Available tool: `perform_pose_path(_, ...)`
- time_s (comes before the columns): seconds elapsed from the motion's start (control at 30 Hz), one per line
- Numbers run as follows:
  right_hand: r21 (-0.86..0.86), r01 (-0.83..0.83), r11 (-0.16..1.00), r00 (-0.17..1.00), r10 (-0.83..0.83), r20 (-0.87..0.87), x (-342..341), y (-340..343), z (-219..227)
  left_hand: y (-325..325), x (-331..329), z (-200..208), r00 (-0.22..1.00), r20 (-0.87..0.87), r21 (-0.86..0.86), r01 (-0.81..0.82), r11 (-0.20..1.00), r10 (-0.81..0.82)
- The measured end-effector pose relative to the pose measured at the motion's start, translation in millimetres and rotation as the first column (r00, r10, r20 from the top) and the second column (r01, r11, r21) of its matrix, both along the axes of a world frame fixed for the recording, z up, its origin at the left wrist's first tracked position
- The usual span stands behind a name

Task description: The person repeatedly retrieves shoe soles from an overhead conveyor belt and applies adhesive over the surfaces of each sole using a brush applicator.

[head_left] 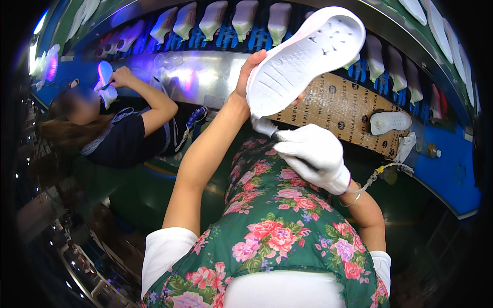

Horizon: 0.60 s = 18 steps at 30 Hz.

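Note:
A white shoe sole (295,66) is held up over the bench, its broad face with grooves and small holes turned toward me. My bare left hand (248,76) grips it along its left edge, with fingertips also showing past its right side. In my right hand (314,154), gloved in white, is a brush (265,126), its handle mostly hidden by the fingers. The brush's blurred light tip sits right by the sole's lower end; whether the two touch I cannot tell. A strap with a cord circles my right wrist.
Cardboard (339,110) covers the bench ahead. On its right lie another white sole (390,122), a crumpled cloth (405,146) and a small bottle (434,151). Shoe uppers on lasts (245,19) line a rack behind. At left, a co-worker (123,118) holds a sole (105,82).

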State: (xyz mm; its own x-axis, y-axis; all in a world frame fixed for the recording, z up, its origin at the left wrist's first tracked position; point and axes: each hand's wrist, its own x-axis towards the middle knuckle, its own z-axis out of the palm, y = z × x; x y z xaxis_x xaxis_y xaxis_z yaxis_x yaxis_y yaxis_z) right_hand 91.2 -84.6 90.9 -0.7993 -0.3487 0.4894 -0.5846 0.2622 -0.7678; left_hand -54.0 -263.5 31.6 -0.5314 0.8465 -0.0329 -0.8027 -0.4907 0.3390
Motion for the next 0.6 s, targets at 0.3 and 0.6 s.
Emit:
perform_pose_path(0.3,-0.149,0.101,0.984,0.983,-0.075,0.169,-14,0,2,-5,-13,8,0.987,-0.127,-0.144,0.079,0.986,-0.097)
perform_pose_path(0.6,-0.858,0.379,0.347,0.793,0.356,0.495,15,38,-27,-28,-8,48,0.988,-0.124,0.119,-0.079,0.990,0.093)
